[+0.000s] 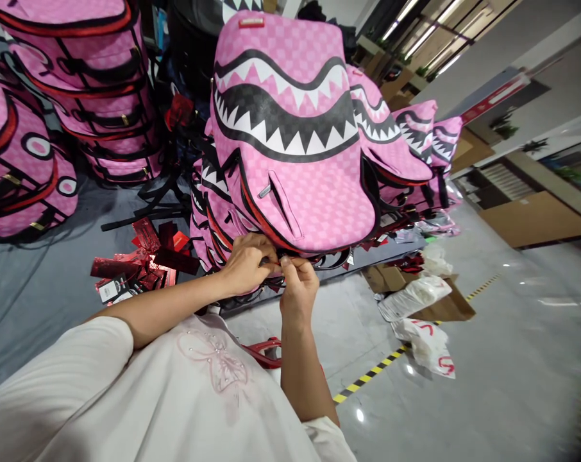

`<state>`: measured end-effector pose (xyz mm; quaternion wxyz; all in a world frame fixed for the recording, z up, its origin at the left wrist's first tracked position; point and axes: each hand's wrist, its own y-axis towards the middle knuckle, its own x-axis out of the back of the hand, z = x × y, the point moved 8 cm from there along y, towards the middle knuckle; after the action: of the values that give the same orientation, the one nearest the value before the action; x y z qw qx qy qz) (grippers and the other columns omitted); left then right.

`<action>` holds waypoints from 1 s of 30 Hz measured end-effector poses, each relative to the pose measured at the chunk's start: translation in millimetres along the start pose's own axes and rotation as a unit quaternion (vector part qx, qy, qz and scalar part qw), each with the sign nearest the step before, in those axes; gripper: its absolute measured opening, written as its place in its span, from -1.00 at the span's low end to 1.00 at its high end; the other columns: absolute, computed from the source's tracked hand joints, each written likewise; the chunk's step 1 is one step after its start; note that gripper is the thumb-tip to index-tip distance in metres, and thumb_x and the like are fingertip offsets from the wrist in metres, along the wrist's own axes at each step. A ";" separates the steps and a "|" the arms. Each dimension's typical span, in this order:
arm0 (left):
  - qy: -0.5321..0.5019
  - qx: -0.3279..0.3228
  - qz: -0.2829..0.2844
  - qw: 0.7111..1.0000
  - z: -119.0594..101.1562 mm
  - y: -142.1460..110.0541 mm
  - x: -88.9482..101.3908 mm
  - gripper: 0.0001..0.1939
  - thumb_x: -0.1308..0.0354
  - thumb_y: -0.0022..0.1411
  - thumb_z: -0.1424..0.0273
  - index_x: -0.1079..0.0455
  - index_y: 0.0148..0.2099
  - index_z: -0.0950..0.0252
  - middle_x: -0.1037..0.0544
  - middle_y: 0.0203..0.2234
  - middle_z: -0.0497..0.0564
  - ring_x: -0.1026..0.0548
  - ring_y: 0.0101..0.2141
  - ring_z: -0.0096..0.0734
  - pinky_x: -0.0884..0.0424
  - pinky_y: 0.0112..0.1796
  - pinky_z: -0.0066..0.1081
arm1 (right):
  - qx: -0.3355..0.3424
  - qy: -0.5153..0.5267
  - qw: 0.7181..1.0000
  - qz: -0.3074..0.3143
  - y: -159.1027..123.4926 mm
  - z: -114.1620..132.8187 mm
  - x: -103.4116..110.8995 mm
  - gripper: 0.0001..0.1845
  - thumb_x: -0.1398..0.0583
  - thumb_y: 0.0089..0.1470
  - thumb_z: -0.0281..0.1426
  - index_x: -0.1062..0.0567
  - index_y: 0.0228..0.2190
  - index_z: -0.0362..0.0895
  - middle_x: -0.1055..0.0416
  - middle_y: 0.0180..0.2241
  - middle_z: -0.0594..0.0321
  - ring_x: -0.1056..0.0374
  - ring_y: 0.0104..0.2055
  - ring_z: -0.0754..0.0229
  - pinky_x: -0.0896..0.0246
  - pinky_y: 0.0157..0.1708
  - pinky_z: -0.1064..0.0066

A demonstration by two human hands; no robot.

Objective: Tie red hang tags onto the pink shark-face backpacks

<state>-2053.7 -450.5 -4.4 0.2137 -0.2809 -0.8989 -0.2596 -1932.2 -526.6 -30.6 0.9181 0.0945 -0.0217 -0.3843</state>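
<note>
A pink backpack [295, 128] with a black and white shark-mouth print lies on a pile of similar bags in front of me. My left hand [249, 263] is closed at the bag's lower edge, its fingers curled in a pinch. Against it, my right hand [297, 279] pinches with thumb and forefinger. Between the two hands is something small and dark with a bit of red, too hidden to name. A slanted zip pocket [285, 205] shows on the bag's front, just above my hands.
Red shiny tags [149, 256] lie heaped on the grey-covered table [40, 289] at left. Stacks of pink bags [112, 96] stand behind them. More shark-print backpacks [374, 122] line the right. An open cardboard box [444, 301] and plastic bags [428, 346] sit on the floor by striped tape.
</note>
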 end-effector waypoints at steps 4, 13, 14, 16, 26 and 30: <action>-0.006 -0.003 0.018 1.000 -1.3 1.2 0.5 -0.84 -0.14 0.23 0.44 -0.57 -0.27 0.19 -0.58 -0.23 -0.05 -0.42 -0.08 -0.27 -0.21 0.01 -0.19 | 0.010 0.004 1.000 -0.004 0.0 2.8 -0.2 -0.69 -0.35 -0.11 -0.22 -0.39 -0.53 -0.15 -0.28 -0.54 0.41 -0.20 -0.46 0.35 -0.19 -0.32 0.43; -0.005 0.006 0.011 1.000 1.4 2.4 -0.5 -0.87 -0.17 0.21 0.37 -0.56 -0.30 0.20 -0.58 -0.24 -0.03 -0.41 -0.09 -0.23 -0.20 0.01 -0.17 | 0.000 -0.010 1.000 -0.018 -0.1 1.5 0.9 -0.67 -0.35 -0.13 -0.18 -0.38 -0.52 -0.14 -0.32 -0.54 0.39 -0.22 -0.46 0.33 -0.22 -0.33 0.40; -0.006 0.007 0.011 1.000 1.7 2.4 -1.1 -0.87 -0.17 0.21 0.37 -0.56 -0.30 0.21 -0.58 -0.25 -0.02 -0.41 -0.09 -0.22 -0.20 0.01 -0.17 | -0.002 -0.008 1.000 -0.018 0.3 0.5 1.7 -0.67 -0.35 -0.14 -0.18 -0.39 -0.52 -0.14 -0.33 -0.54 0.38 -0.22 -0.47 0.33 -0.22 -0.34 0.40; -0.016 -0.004 0.031 0.999 -0.2 2.3 -5.4 -0.85 -0.15 0.23 0.39 -0.56 -0.26 0.19 -0.58 -0.24 -0.03 -0.41 -0.07 -0.22 -0.19 0.02 -0.17 | -0.002 -0.010 1.000 -0.017 0.7 -0.2 3.3 -0.67 -0.36 -0.14 -0.18 -0.41 -0.51 -0.15 -0.35 -0.53 0.37 -0.24 -0.46 0.33 -0.23 -0.33 0.40; -0.068 -0.022 0.070 0.995 1.9 7.8 -11.0 -0.86 -0.15 0.25 0.37 -0.54 -0.25 0.22 -0.60 -0.21 -0.03 -0.46 -0.09 -0.29 -0.20 0.02 -0.27 | 0.016 0.011 0.999 -0.049 4.1 2.2 6.4 -0.73 -0.40 -0.22 -0.27 -0.49 -0.51 -0.15 -0.41 -0.52 0.35 -0.28 -0.48 0.30 -0.26 -0.35 0.36; -0.045 0.009 0.026 0.999 7.7 8.0 -5.3 -0.84 -0.20 0.23 0.29 -0.51 -0.30 0.27 -0.60 -0.25 0.00 -0.47 -0.13 -0.26 -0.22 -0.02 -0.26 | 0.009 0.017 0.998 -0.058 4.8 1.2 6.2 -0.73 -0.42 -0.26 -0.28 -0.50 -0.52 -0.15 -0.43 -0.52 0.34 -0.29 -0.47 0.29 -0.28 -0.34 0.34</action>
<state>-2046.6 -442.4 -10.4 0.1826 -0.3132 -0.9024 -0.2329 -1924.7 -527.9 -28.7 0.8937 0.1100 -0.0038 -0.4348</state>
